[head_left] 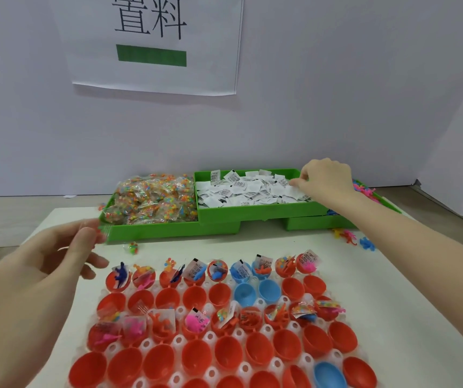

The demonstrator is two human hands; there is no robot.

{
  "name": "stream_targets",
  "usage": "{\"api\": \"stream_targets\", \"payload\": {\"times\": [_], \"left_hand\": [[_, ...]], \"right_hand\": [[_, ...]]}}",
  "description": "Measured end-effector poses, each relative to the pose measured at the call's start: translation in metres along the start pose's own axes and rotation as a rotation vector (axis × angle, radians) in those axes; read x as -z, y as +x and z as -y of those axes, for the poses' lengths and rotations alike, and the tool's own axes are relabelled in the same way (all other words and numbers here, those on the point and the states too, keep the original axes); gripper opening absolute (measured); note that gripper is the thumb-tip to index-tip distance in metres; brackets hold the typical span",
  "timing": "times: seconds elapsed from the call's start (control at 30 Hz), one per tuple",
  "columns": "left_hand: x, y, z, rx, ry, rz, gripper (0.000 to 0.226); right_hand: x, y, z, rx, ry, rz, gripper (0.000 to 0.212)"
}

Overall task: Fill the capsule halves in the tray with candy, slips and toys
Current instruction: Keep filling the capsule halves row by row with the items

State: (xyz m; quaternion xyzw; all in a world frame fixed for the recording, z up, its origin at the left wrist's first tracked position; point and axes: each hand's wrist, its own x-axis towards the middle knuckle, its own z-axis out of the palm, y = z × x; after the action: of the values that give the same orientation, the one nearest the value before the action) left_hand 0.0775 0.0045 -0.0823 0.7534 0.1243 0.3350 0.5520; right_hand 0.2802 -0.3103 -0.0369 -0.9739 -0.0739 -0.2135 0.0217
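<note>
Empty red capsule halves [196, 357] sit nearest in the white tray [178, 340], and the filled ones are in the two rows farther back. Right hand [326, 179] is reached out over the green bin [261, 211] behind the tray, fingers [303, 182] pinching into the slips [248, 189] at the bin's right end; I can't tell if a slip is actually gripped. Left hand [43, 271] hovers left of the tray, fingers loosely spread, blurred, maybe a candy packet at the tips, so slips go right-handed toward the body into the halves still missing one
</note>
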Motion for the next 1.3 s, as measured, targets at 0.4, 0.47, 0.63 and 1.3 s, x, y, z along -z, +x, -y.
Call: {"api": "stream_targets", "payload": {"times": [0.4,0.47,0.63,1.3], "left_hand": [[0.020,-0.030,-0.023,0.209,-0.032,0.038,0.026],[0.016,-0.031,-0.019,0.198,-0.064,0.000,0.023],[0.010,-0.042,-0.033,0.162,-0.201,0.083,0.009],[0.009,-0.094,-0.102,0.288,-0.408,0.495,0.018]], "right_hand": [[0.007,-0.002,-0.007,-0.076,0.600,0.139,0.013],[0.008,-0.003,-0.007,-0.064,0.649,0.216,0.009],[0.008,-0.005,-0.004,-0.120,0.711,0.126,0.008],[0.123,-0.166,0.126,0.453,1.130,0.520,0.017]]}}
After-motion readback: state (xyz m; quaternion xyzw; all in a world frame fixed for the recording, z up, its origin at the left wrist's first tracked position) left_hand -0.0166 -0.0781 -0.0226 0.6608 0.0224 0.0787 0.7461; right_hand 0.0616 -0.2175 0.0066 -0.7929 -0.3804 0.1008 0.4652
